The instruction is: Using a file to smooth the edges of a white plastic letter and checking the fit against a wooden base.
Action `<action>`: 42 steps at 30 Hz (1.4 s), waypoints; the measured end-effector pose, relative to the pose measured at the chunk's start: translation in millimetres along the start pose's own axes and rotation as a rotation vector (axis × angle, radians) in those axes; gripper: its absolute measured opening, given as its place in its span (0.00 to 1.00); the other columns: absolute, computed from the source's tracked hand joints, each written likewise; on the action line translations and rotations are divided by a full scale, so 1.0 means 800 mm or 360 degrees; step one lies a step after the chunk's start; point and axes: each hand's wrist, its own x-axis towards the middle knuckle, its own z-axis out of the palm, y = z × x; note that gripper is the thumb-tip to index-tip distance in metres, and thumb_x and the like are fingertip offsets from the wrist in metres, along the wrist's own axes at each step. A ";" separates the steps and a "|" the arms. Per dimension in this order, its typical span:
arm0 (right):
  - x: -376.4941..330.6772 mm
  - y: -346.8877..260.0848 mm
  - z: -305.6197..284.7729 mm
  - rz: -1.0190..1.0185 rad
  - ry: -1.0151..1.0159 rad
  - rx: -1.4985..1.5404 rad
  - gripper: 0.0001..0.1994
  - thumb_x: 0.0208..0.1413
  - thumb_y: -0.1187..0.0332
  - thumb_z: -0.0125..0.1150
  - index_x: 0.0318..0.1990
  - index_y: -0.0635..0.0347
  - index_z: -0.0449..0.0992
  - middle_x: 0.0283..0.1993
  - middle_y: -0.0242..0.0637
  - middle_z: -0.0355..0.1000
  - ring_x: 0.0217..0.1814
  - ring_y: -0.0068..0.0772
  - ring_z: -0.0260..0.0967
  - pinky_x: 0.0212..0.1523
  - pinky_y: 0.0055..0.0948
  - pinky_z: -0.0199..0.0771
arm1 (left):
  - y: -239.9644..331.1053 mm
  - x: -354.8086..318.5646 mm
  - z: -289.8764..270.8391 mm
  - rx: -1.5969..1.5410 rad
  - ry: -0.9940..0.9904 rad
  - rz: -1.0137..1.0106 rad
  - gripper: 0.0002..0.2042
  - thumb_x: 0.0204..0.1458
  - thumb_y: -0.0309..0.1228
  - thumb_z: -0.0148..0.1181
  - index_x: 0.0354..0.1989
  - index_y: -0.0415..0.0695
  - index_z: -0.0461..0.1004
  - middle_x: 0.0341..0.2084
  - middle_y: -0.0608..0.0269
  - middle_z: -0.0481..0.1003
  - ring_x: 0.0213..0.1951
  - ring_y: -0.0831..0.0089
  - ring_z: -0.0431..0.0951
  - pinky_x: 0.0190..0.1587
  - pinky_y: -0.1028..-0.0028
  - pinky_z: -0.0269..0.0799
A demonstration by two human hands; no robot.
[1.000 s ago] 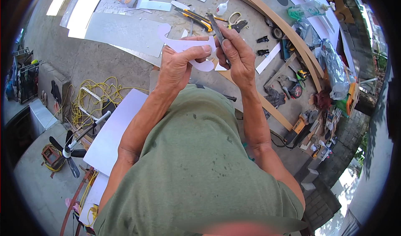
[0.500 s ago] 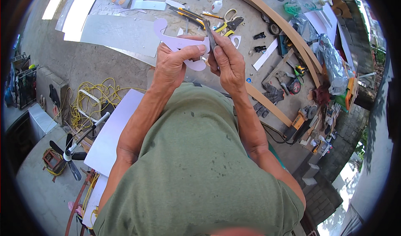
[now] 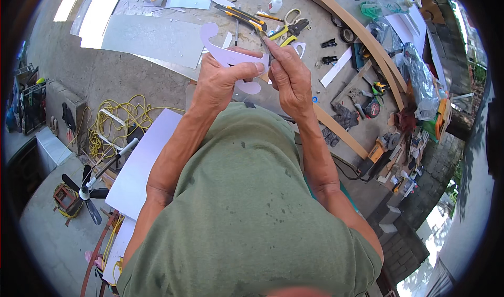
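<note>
Our left hand [image 3: 214,84] is pinching the white curved piece [image 3: 220,54] above the tabletop [image 3: 317,16]; our right hand [image 3: 294,81] is gripping a dark flat tool [image 3: 266,42] near its end. If our pinch is slipping, we could be gouging its edge.
</note>
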 end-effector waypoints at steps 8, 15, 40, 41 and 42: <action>-0.003 0.009 -0.008 -0.0080 -0.0071 -0.0125 0.19 0.64 0.76 0.53 0.62 0.60 0.71 0.36 0.37 0.65 0.31 0.30 0.63 0.32 0.26 0.67 | 0.001 0.003 -0.004 0.0028 -0.0033 -0.0119 0.13 0.42 0.21 0.68 0.38 0.33 0.80 0.25 0.60 0.79 0.26 0.78 0.75 0.31 0.78 0.68; -0.005 -0.004 0.013 0.0145 0.0066 0.0164 0.18 0.65 0.71 0.55 0.62 0.62 0.71 0.34 0.34 0.67 0.29 0.21 0.61 0.27 0.22 0.62 | -0.007 0.011 -0.009 -0.0110 -0.0023 -0.0117 0.09 0.48 0.23 0.68 0.38 0.34 0.80 0.26 0.60 0.79 0.27 0.77 0.77 0.30 0.77 0.71; -0.028 0.003 0.003 0.0008 0.0034 0.0018 0.20 0.62 0.76 0.55 0.63 0.59 0.72 0.43 0.41 0.71 0.38 0.34 0.69 0.40 0.28 0.71 | -0.001 -0.006 -0.012 0.0032 -0.0051 -0.0012 0.09 0.45 0.23 0.72 0.34 0.33 0.81 0.24 0.56 0.80 0.25 0.74 0.80 0.27 0.76 0.78; -0.013 -0.005 0.003 -0.0092 0.0006 -0.0040 0.20 0.62 0.76 0.55 0.63 0.58 0.72 0.43 0.41 0.71 0.39 0.35 0.69 0.40 0.28 0.72 | -0.001 -0.005 -0.010 0.0033 -0.0096 0.0006 0.09 0.46 0.23 0.71 0.35 0.33 0.80 0.25 0.56 0.80 0.26 0.73 0.81 0.28 0.76 0.79; -0.005 -0.010 0.004 -0.0193 -0.0024 -0.0098 0.21 0.62 0.76 0.55 0.63 0.58 0.72 0.43 0.41 0.71 0.39 0.35 0.70 0.40 0.29 0.72 | -0.001 -0.004 -0.009 0.0034 -0.0141 0.0025 0.09 0.46 0.22 0.71 0.36 0.34 0.80 0.26 0.55 0.80 0.27 0.71 0.81 0.30 0.75 0.79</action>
